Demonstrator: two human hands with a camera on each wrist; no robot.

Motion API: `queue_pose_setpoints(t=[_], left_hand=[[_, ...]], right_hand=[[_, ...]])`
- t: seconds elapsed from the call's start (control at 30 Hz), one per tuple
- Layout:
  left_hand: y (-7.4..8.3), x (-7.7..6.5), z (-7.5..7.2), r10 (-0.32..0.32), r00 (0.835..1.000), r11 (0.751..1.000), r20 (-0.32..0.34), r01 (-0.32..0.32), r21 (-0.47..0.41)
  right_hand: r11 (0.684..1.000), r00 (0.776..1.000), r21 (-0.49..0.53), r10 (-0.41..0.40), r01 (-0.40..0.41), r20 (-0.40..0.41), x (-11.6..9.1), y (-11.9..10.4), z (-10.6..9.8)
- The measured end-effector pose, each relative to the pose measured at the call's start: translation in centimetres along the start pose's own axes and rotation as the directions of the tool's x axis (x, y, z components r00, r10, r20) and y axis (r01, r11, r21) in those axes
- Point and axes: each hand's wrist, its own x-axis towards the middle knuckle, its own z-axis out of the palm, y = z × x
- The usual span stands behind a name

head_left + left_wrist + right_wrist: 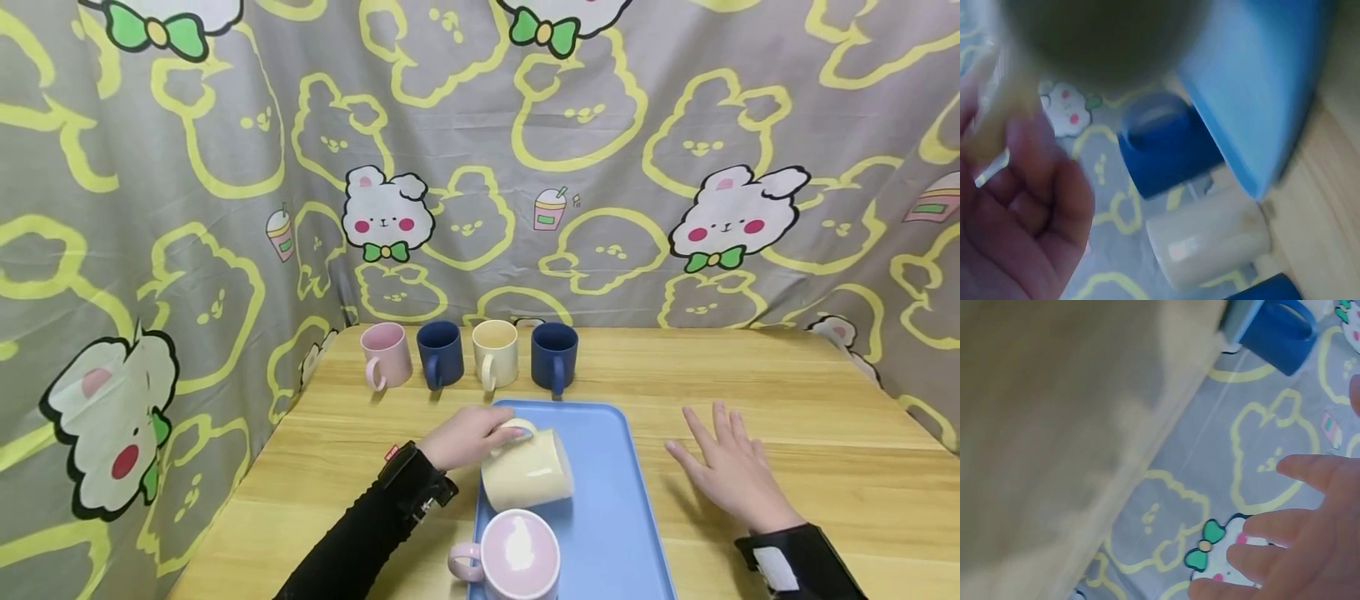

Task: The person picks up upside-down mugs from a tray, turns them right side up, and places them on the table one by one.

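My left hand (468, 437) grips the handle of a cream mug (528, 473), which is tilted on its side over the left part of a blue tray (600, 483). The mug's mouth faces right. In the left wrist view, curled fingers (1035, 169) hold the pale handle, and the mug's body is a dark blur at the top. A pink mug (520, 554) sits bottom up at the tray's near left, its handle pointing left. To the right of the tray, my right hand (731, 471) hovers over the table with its fingers spread, holding nothing.
Behind the tray stands a row of upright mugs: a pink mug (386, 354), a navy mug (440, 354), a cream mug (495, 354) and another navy mug (554, 357). The wooden table (750, 358) meets a patterned curtain (465, 142) at the back and left.
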Motion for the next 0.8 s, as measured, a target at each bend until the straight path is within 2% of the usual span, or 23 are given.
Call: queue_pose_setpoints(t=[0.13,0.2,0.4,0.5,0.6,0.8], left_hand=[[0.2,0.5,0.0,0.025,0.999,0.999,0.023,-0.026,0.048],[0.2,0.7,0.0,0.026,0.999,0.999,0.027,-0.027,0.033],[0.9,1.5,-0.7,0.065,0.998,0.998,0.007,-0.065,0.021],[1.3,2.0,-0.9,0.086,0.996,0.996,0.002,-0.086,0.037],[1.6,2.4,-1.0,0.097,0.995,0.994,0.003,-0.097,0.044],[2.1,3.0,-1.0,0.069,0.997,0.998,0.017,-0.069,0.012]], right_hand=[[0.999,0.999,0.013,-0.047,0.047,-0.020,0.3,-1.4,-0.5],[0.996,0.996,0.025,-0.081,0.082,-0.024,0.5,-2.6,-1.0],[0.981,0.981,0.028,-0.190,0.191,-0.036,1.4,-8.0,-2.6],[0.966,0.966,0.028,-0.257,0.258,-0.034,1.9,-11.0,-3.2],[0.942,0.946,0.085,-0.325,0.324,-0.004,2.6,-13.6,-3.3],[0.887,0.895,0.173,-0.442,0.428,0.056,4.3,-16.0,-1.9]])
